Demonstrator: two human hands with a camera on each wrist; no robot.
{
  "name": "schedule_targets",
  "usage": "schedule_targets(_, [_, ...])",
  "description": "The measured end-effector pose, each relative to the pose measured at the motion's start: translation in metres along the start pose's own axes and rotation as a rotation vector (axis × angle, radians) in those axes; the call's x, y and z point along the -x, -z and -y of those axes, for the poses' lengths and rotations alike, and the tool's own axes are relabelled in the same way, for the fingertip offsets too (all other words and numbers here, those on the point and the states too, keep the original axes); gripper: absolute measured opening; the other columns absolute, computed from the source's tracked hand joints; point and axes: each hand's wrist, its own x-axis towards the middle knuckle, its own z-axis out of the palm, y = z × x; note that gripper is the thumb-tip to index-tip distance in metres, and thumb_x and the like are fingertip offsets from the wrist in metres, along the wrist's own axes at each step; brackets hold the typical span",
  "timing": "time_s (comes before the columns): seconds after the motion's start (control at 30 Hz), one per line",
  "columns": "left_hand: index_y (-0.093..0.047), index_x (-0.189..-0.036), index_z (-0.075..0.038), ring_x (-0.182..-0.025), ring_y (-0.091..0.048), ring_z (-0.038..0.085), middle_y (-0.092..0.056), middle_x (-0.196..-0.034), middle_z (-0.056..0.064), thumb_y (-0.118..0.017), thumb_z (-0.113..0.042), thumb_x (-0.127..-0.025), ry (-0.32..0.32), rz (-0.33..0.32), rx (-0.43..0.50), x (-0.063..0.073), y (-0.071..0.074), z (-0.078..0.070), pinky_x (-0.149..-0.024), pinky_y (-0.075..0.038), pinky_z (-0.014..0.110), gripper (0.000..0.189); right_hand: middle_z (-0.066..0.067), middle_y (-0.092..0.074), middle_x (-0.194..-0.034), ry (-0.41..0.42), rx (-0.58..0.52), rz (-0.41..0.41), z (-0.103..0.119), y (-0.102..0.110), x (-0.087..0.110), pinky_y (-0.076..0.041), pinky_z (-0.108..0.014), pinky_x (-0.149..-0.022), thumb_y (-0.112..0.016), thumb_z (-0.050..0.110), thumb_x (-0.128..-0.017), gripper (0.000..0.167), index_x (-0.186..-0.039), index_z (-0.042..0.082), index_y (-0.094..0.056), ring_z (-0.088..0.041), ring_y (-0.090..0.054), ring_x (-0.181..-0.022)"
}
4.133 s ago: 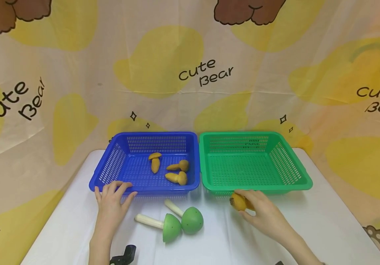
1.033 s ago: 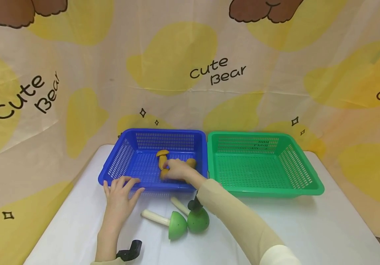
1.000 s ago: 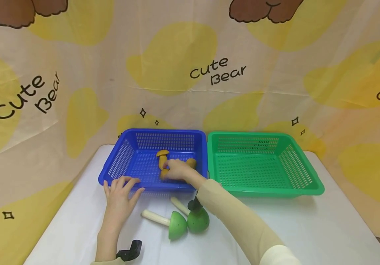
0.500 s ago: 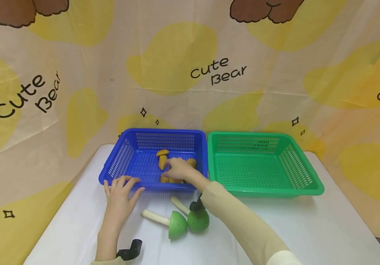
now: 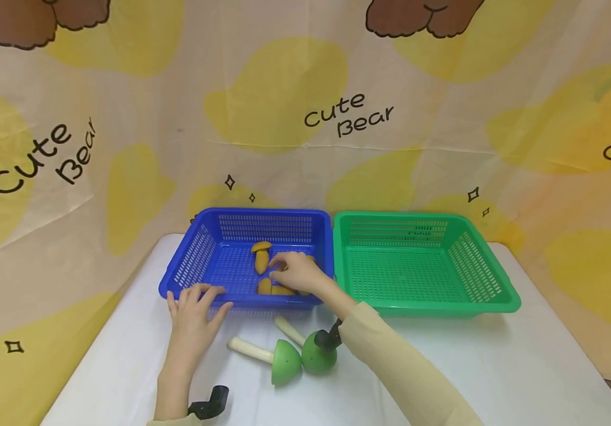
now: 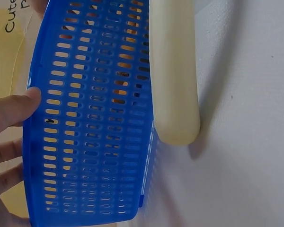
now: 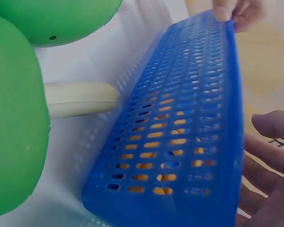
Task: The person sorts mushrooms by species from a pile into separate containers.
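"So, what are the hands doing at the blue basket (image 5: 230, 263)?"

"The left hand (image 5: 193, 316) hooks its fingers over the basket's near rim, thumb against the outside, in what looks like a light hold. The right hand (image 5: 300, 275) is above the basket's floor, toward its right end, thumb and fingers slightly parted. I see nothing between them."

"And the tan mushrooms?"

"Inside the basket. The farther mushroom (image 5: 261, 260) lies around its middle, just beside the right fingertips. The nearer mushroom (image 5: 280, 290) is close to the near wall. Anything under the right hand is partly hidden."

"How would you handle this step well?"

"I'd keep the left hold steady so the basket can't skid, and keep the right fingertips from brushing the pieces, since round stems probably roll easily. Any move out should go up and over the rim, not across it."

"Which way do they point?"

"The farther one has its cap toward the basket's far wall and its stem toward the near one, so its long axis runs roughly front to back. The nearer one seems crosswise, cap end toward the basket's left side, stem along the near wall."
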Motion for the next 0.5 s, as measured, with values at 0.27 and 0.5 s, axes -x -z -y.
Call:
schedule_targets(0.27, [-0.067, -0.102, -0.009, -0.111, -0.047, 0.039, -0.06, -0.106, 0.015, -0.077, -0.018, -0.08, 0.013, 0.012, -0.003, 0.0, 0.001, 0.0, -0.106, -0.009, 0.078, 0.026, -0.003, -0.071, -0.103, -0.014, -0.084, -0.071, 0.002, 0.017, 0.021, -0.053, -0.031, -0.082, -0.061, 0.022, -0.092, 0.024, -0.113, 0.013, -0.067, -0.018, -0.066, -0.094])
schedule_targets(0.5, [-0.067, -0.104, -0.01, -0.112, -0.047, 0.039, -0.06, -0.107, 0.015, -0.077, -0.018, -0.08, 0.009, 0.01, -0.009, 0.002, 0.003, 0.0, -0.106, -0.009, 0.078, 0.027, -0.005, -0.07, -0.11, -0.025, -0.166, -0.142, 0.002, 0.031, 0.041, -0.054, -0.034, -0.086, -0.061, 0.02, -0.093, 0.023, -0.114, 0.012, -0.067, -0.02, -0.066, -0.099])
